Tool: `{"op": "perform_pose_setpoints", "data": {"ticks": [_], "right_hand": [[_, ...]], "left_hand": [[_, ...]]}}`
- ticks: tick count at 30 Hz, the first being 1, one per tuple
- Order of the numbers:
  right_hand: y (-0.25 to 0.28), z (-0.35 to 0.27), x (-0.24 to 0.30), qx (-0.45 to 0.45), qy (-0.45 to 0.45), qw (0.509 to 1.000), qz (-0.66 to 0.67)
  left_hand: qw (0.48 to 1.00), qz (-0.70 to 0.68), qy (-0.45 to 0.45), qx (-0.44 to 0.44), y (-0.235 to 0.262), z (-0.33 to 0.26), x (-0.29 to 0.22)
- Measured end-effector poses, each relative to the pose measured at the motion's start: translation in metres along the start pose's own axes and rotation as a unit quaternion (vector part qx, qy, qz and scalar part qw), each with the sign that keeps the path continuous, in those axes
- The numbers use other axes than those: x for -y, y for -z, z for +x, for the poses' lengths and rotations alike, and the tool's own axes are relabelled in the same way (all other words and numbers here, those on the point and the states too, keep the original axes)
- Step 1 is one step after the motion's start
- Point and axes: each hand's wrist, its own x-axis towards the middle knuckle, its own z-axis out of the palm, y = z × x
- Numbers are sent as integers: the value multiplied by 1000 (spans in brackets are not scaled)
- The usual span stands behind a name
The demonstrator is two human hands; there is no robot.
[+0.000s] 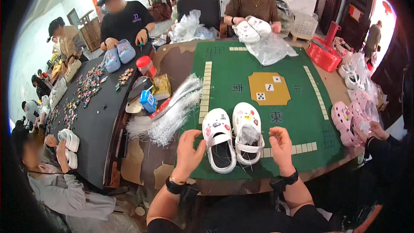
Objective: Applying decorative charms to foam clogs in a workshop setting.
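Two white clogs lie side by side on the green table mat (224,77), toes pointing away from me. The left clog (217,125) has colourful charms on its upper and a dark opening. Charms also dot the right clog (245,114), and a crumpled greyish wad shows in its opening. My left hand (188,153) is beside the left clog, thumb and fingers apart, holding nothing. To the right of the right clog, my right hand (282,149) hovers with fingers loosely bent and nothing in it. Neither hand visibly grips a clog.
A bundle of thin white ties (172,114) lies left of the mat near a red-lidded jar (146,66). Pink clogs (343,121) and a co-worker's hand (379,130) are at right. Across the table, a person holds white clogs (246,31). Many charms (88,84) cover the black table.
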Motion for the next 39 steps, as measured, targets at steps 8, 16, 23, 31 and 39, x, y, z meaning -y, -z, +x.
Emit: {"op": "perform_pose_setpoints", "data": {"ticks": [8,16,23,31,39], "right_hand": [[-5,-7,16,67,42,990,-119],[-31,-14,24,183,158,927,-285],[-38,-19,14,180,159,926,-292],[-39,-25,6,142,150,942,-265],[-32,-20,-1,108,104,961,-233]], "left_hand": [[991,-18,132,26,2,-49,32],[998,30,60,14,-11,-60,6],[959,191,-194,77,-17,-39,-30],[896,300,-303,123,-40,-10,-29],[908,242,-308,150,-28,-18,-24]]}}
